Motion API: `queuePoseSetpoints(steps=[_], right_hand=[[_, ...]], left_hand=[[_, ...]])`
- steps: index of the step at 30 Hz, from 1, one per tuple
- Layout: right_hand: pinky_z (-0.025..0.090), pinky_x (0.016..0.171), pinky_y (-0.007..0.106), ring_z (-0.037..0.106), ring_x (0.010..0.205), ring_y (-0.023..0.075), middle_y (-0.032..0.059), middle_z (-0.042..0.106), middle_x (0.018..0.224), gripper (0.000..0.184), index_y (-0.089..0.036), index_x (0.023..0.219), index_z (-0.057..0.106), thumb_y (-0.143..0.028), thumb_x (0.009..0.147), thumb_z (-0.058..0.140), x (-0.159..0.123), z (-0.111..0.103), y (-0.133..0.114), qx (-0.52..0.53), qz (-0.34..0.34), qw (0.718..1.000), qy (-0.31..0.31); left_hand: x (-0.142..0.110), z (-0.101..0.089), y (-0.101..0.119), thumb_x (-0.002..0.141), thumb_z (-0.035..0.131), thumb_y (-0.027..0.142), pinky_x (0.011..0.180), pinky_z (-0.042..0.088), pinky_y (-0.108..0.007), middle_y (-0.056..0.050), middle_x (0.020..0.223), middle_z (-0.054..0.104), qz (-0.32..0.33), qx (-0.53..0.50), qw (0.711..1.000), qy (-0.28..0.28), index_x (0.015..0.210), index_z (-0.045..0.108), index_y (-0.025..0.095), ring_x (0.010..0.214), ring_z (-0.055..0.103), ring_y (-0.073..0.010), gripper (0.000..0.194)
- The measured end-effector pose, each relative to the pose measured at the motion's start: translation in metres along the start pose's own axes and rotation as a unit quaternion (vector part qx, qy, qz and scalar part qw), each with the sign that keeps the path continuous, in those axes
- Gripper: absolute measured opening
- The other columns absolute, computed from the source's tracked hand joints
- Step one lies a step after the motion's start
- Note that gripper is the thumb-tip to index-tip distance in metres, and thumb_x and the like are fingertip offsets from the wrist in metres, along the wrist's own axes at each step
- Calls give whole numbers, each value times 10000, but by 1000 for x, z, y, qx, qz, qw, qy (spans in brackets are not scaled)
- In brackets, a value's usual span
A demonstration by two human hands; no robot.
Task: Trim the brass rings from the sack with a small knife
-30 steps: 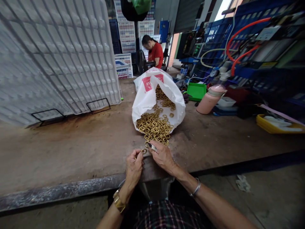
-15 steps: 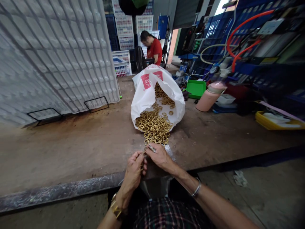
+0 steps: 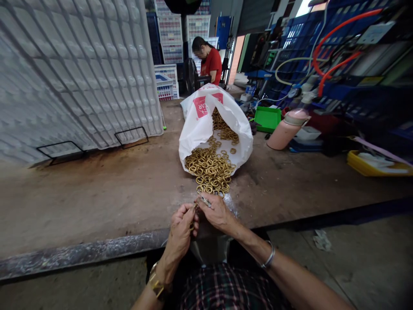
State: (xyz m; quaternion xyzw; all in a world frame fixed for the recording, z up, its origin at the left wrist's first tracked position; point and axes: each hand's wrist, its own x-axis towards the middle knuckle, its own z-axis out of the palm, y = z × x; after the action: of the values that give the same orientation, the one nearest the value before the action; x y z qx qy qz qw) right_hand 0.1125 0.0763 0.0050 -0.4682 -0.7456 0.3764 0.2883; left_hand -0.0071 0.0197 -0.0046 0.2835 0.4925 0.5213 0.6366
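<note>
Gold-coloured rings (image 3: 210, 168) spill from a white bag (image 3: 196, 135).

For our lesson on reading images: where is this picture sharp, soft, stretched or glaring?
Head view, middle: the rings look fairly crisp, with small glints; head view, left: the white stack looks soft, smeared toward the edge; head view, far right: the yellow tray looks stretched; head view, top right: the opening is washed out by brightness.

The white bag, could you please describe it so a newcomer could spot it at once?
On the brown table, just beyond the hands, lies the white bag, open towards them. Red print and gold-coloured rings spilling from its mouth set it apart from the ribbed white stack at left.
</note>
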Motion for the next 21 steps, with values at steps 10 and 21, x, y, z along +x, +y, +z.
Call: queuePoseSetpoints(steps=[10, 21], right_hand=[[318, 612, 222, 581, 711, 148, 29, 661, 783, 250, -212, 944, 587, -137, 747, 453, -11, 0, 2, -213, -32, 975, -45], [251, 550, 258, 573, 631, 165, 63, 648, 724, 236, -186, 940, 558, -155, 743, 432, -15, 3, 0, -320, -10, 941, -107]], left_hand=[[2, -4, -5, 752, 547, 493, 392, 331, -148, 58, 574, 483, 41, 80, 995, 46, 787, 496, 167, 437, 435, -48, 332], [-3, -2, -6, 736, 552, 511, 389, 335, -154, 51, 563, 495, 57, 94, 993, 53, 749, 489, 168, 425, 424, -52, 349]])
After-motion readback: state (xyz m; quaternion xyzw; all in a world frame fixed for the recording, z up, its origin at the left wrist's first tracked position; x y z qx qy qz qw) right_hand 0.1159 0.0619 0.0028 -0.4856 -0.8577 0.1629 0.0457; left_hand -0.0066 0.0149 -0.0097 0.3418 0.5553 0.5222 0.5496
